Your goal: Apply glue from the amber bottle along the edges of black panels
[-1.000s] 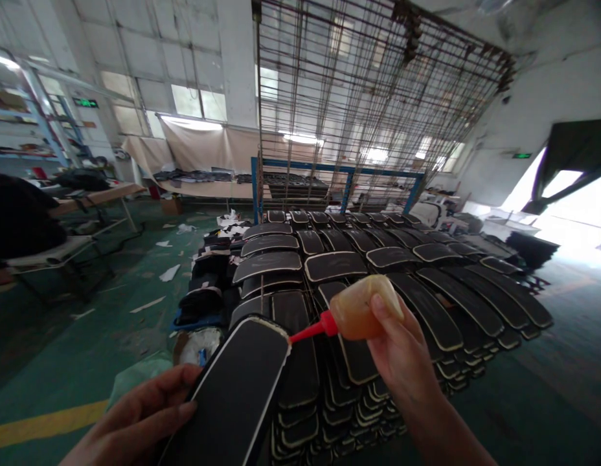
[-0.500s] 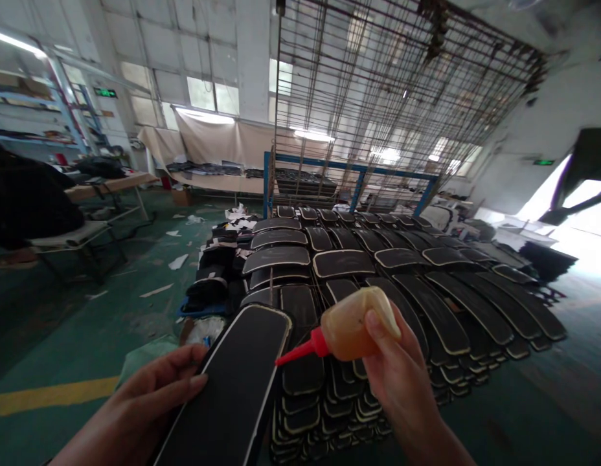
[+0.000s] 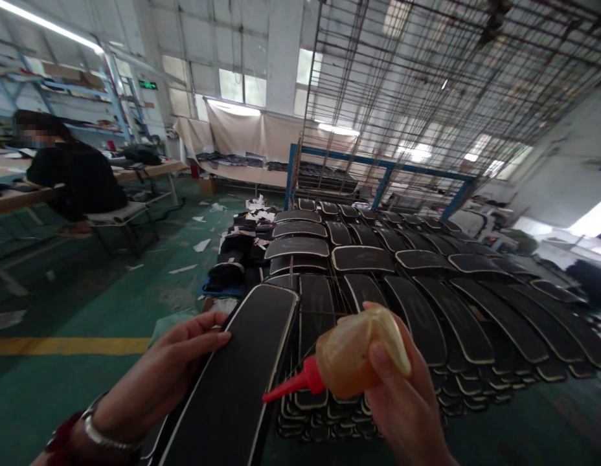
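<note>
My left hand (image 3: 186, 353) grips the left edge of a long black panel (image 3: 232, 362) with rounded corners and a pale line along its rim. In my right hand (image 3: 402, 382) is a squeeze glue bottle (image 3: 349, 356), soft and translucent, with amber liquid inside. Its red nozzle (image 3: 288, 386) points left and down, and the tip is at the panel's right edge. The bottle lies tilted on its side, and its wall looks dented under my fingers. Whether the tip touches the panel I cannot tell.
Many similar black panels (image 3: 363, 259) with pale rims lie in stacked rows ahead and right. A wire rack (image 3: 378, 103) on a blue frame (image 3: 388, 168) leans over them. At left a person (image 3: 81, 168) sits at a table. Paper scraps (image 3: 202, 246) litter the green floor.
The nozzle tip has moved down along the panel's right edge towards me. The view has swung left, bringing the seated person further into sight. Both hands keep their hold.
</note>
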Demonstrator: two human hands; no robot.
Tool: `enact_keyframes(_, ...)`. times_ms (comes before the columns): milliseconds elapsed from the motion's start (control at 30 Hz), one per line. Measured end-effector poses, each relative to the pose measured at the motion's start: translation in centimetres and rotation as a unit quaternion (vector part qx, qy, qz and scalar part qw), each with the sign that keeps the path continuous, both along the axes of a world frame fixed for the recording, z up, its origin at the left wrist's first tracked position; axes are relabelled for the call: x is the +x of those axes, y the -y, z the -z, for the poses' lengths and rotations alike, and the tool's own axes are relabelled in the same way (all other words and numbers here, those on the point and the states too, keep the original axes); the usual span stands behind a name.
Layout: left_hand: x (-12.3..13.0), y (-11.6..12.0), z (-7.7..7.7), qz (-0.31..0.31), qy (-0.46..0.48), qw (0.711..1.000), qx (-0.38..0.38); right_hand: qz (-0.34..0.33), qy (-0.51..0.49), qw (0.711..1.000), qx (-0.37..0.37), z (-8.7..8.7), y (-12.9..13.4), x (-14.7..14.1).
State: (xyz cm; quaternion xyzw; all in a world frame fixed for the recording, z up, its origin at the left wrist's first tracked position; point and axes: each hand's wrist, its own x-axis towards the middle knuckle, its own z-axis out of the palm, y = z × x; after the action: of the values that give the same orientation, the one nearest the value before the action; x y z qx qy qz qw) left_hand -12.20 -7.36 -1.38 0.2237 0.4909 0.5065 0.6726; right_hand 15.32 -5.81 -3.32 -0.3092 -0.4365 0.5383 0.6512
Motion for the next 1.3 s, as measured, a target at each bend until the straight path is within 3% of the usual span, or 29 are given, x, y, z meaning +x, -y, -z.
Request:
enact_keyframes(300,-1.2,0.7,0.1,-0.049,-0.022,0.998,0.015,-0.05,0.007,0.998,-0.034,-0.2,2.5,-1.1)
enact_keyframes(500,-2.0,1.0,-0.3,-0.099,-0.031,0.994,0.029,-0.061,0.025,0.998,-0.015,0.2,2.7,-1.8)
enact_keyframes(733,-3.3,1.6,0.6,-0.179,-0.033,0.983,0.021,-0.043,0.022,0.999,-0.017,0.5,2.5,-2.5)
enact_keyframes(967,-2.7,3.0,2.4,-0.274,0.068,0.959,-0.031,-0.007,0.001,1.0,-0.015,1.1,1.1,-2.2)
enact_keyframes(1100,-1.0,3.6,1.5,-0.368,0.152,0.911,-0.107,-0.008,0.002,1.0,0.028,2.4,-0.1,-1.7)
enact_keyframes(1300,0.1,3.9,1.2,-0.381,0.195,0.898,-0.106,0.021,-0.004,1.0,-0.006,2.6,0.6,-2.7)
